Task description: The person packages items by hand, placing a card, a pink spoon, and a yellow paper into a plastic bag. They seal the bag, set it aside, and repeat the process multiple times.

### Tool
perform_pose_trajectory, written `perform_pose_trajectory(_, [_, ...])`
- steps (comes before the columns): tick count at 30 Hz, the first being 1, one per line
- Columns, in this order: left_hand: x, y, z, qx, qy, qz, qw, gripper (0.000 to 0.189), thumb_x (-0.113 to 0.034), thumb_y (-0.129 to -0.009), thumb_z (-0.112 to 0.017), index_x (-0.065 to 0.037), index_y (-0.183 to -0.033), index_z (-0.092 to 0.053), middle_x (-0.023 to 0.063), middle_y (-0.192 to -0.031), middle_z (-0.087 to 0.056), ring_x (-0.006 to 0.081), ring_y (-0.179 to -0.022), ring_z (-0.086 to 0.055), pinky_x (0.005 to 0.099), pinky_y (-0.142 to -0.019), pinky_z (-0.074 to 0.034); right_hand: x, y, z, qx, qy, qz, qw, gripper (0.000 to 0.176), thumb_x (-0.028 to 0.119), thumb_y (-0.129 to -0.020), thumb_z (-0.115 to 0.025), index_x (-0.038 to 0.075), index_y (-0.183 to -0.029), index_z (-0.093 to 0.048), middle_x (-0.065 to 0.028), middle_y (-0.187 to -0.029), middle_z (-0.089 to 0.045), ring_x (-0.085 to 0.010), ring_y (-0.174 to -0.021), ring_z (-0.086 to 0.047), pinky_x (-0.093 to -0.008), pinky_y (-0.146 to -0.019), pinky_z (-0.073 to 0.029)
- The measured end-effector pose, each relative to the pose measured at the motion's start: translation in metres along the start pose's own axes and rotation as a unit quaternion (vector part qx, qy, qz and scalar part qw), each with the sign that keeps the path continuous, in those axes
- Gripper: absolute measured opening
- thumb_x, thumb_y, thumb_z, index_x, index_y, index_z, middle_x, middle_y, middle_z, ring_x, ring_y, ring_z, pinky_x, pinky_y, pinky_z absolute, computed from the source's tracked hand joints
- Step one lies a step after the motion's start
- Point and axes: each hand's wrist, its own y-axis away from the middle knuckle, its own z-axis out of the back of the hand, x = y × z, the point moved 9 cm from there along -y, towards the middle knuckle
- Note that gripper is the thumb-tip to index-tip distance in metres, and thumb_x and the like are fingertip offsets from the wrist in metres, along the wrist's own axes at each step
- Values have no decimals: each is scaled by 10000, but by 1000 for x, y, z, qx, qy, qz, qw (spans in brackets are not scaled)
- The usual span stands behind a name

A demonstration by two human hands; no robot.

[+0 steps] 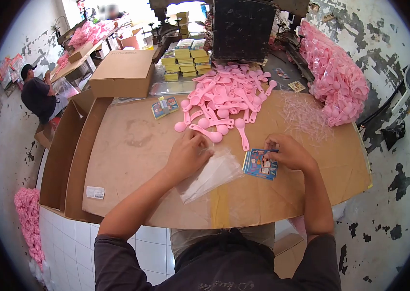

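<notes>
My left hand (189, 154) is over the cardboard-covered table, its bent fingertips at a pink measuring spoon (211, 135) and its thumb apart from them. Beneath and beside that hand lies a stack of clear plastic bags (212, 174). My right hand (290, 151) has its thumb and fingers closed on a blue printed card at the top of a small fanned stack of cards (258, 167). Another pink spoon (242, 135) lies just left of the cards. Behind both hands spreads a heap of pink spoons (229, 92).
A banded card bundle (165, 107) lies at left, near a closed carton (121, 72). Stacked cards (185, 58) stand at the back. Clear plastic strips (307, 116) and a large bag of pink spoons (333, 77) are at right. A person (40, 94) sits far left.
</notes>
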Motion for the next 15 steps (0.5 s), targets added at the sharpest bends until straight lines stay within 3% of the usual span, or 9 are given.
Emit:
perform_pose_trajectory(2, [7, 1, -1, 14, 40, 14, 999, 279, -223, -863, -812, -36, -1017, -674, 107, -1082, -656, 246, -946, -672, 388, -828, -542, 5, 1, 8, -27, -45, 17, 998, 197, 60, -847, -798, 12, -1003, -687, -66, -908, -687, -163, -822, -631, -336, -765, -516])
perform_pose_trajectory(4, [23, 3, -7, 57, 228, 79, 969, 241, -170, -902, -791, -24, -1033, -652, 99, -1080, -679, 208, -916, -693, 361, -792, -559, 17, 2, 12, -47, -85, 27, 995, 199, 44, -874, -771, 2, -1044, -675, -64, -902, -699, -139, -804, -632, -330, -744, -519])
perform_pose_trajectory(5, [29, 4, -11, 74, 317, 112, 939, 223, -144, -922, -780, -18, -1042, -641, 95, -1079, -691, 189, -901, -703, 347, -774, -568, 27, 1, 16, -54, -101, 31, 993, 210, 40, -886, -757, -6, -1070, -665, -71, -907, -704, -132, -801, -636, -325, -733, -522])
perform_pose_trajectory(8, [16, 3, -7, 76, 535, 88, 837, 182, -65, -981, -713, -5, -1112, -601, 104, -1060, -734, 147, -884, -727, 303, -762, -588, 47, -13, 6, -62, -130, 66, 987, 235, 41, -913, -733, -18, -1127, -655, -76, -906, -711, -110, -798, -642, -302, -731, -527])
perform_pose_trajectory(12, [1, 10, -4, 104, 562, 109, 813, 323, -47, -983, -707, 1, -1242, -521, 146, -1036, -756, 175, -916, -746, 308, -807, -602, 80, -29, -6, -23, -156, 71, 985, 287, 1, -952, -685, -42, -1229, -628, -69, -1015, -702, -131, -974, -689, -298, -836, -552])
perform_pose_trajectory(15, [-1, 12, -6, 103, 535, 112, 831, 408, -42, -976, -714, 1, -1308, -480, 147, -1014, -767, 177, -915, -750, 310, -816, -603, 82, -38, -5, -76, -193, 120, 971, 310, -12, -968, -658, -54, -1269, -599, -84, -1059, -696, -131, -956, -680, -303, -835, -551])
